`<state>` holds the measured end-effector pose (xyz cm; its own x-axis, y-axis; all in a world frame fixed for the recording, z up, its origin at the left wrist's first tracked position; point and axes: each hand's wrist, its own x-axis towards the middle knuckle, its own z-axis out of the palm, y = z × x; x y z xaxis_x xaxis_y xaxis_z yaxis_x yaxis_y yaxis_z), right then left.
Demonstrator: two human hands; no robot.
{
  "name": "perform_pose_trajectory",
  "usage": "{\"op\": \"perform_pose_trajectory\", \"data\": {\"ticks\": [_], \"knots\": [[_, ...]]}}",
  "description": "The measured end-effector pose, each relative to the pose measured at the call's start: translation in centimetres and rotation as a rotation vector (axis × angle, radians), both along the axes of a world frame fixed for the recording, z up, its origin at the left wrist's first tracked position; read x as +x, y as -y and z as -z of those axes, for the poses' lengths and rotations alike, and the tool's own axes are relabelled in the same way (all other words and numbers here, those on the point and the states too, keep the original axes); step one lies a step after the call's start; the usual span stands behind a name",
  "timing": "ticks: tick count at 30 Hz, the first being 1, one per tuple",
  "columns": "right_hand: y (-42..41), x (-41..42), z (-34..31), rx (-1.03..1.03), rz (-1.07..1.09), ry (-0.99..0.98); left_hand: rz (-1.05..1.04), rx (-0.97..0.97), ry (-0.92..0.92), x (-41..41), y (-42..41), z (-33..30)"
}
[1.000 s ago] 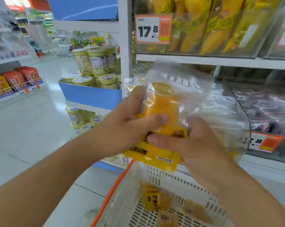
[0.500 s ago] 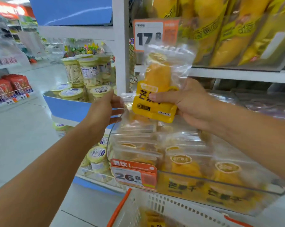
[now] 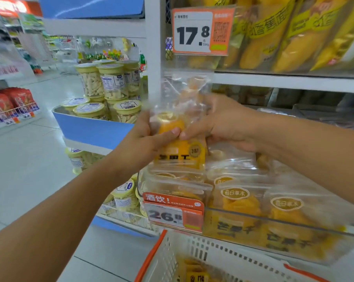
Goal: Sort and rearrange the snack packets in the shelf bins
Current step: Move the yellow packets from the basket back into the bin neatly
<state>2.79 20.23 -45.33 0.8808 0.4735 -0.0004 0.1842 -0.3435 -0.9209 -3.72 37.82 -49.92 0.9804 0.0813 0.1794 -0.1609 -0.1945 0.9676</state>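
Observation:
A clear-and-yellow dried mango packet (image 3: 180,151) stands upright just above the clear shelf bin (image 3: 273,222). My left hand (image 3: 143,139) grips its left side, thumb across the front. My right hand (image 3: 218,121) holds its right side, thumb tip meeting the left thumb. The packet's clear top (image 3: 184,88) is blurred. The bin holds several matching mango packets (image 3: 237,202) in rows.
A white basket with an orange rim (image 3: 151,255) sits below the bin, with yellow packets inside. A 26.8 price tag (image 3: 174,212) hangs on the bin front. The upper shelf carries yellow bags and a 17.8 tag (image 3: 200,31). Jars (image 3: 111,82) fill blue shelves at left.
The packet has come down from in front of the upper price tag to the bin's back-left corner. My left hand, off it half a second ago, now grips it again.

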Motion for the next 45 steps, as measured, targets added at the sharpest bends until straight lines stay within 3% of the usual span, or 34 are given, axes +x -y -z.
{"op": "perform_pose_trajectory", "data": {"ticks": [4,7,9,14,20,26,31,33,37,41,45], "knots": [[0.4,-0.1,0.2,0.067,-0.012,-0.09,0.034,0.016,-0.029,0.0,-0.7,0.2],[0.5,0.0,0.3,-0.031,-0.12,-0.21,0.048,0.069,-0.051,-0.3,-1.1,0.3],[0.7,0.2,-0.6,-0.091,-0.138,-0.14,0.041,0.123,-0.057,-0.4,-1.4,0.3],[1.4,1.3,-2.5,0.112,0.033,0.104,0.098,0.191,-0.092,-0.4,-1.4,0.3],[0.5,1.9,-2.7,-0.359,-0.16,0.287,0.153,0.248,-0.016,-0.4,-0.8,0.1],[0.0,2.0,-2.5,-0.372,-0.275,0.009,0.162,0.237,-0.072,-0.5,-0.7,0.0],[1.5,2.6,-2.9,-0.147,-0.257,-0.246,0.134,0.183,-0.141,-0.4,-0.8,-0.4],[2.1,2.2,-3.5,-0.075,-0.157,-0.15,0.083,0.115,-0.119,-0.3,-0.7,-0.5],[2.0,0.5,-3.6,-0.281,-0.027,0.221,-0.06,0.021,-0.003,0.0,-0.1,-1.2],[1.5,-0.6,-2.8,-0.292,-0.017,0.242,-0.045,0.008,-0.05,0.0,0.6,-1.0],[1.6,-1.2,-1.7,-0.292,-0.033,0.416,0.005,0.1,-0.107,0.1,0.6,-1.1]]}}
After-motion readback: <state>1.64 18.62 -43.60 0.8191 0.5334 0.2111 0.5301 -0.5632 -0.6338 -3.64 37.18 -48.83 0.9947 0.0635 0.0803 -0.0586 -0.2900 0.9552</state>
